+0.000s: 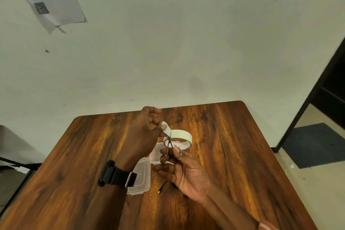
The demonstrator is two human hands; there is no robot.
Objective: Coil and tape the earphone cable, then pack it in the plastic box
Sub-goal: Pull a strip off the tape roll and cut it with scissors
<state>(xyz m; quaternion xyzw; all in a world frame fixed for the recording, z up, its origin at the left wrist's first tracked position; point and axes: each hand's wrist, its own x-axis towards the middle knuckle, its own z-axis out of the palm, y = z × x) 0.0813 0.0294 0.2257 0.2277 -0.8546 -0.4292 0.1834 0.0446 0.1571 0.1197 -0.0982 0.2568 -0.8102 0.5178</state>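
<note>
My left hand [144, 130] pinches the free end of a white tape strip [166, 127] pulled up from the tape roll [182, 137], which hangs in the air above the table. My right hand [183, 173] holds small metal scissors [169, 148] with fingers through the loops, blades pointing up at the strip. Under my hands lies the clear plastic box [155, 153], open, with its lid [142, 177] beside it. A bit of black earphone cable [162, 187] with its plug shows on the table below my right hand; the rest is hidden.
The wooden table [233, 155] stands against a white wall [168, 52]. Its right edge drops to the floor, where a dark mat [315, 144] lies by a black frame [306, 112]. I wear a black watch [116, 174] on my left wrist.
</note>
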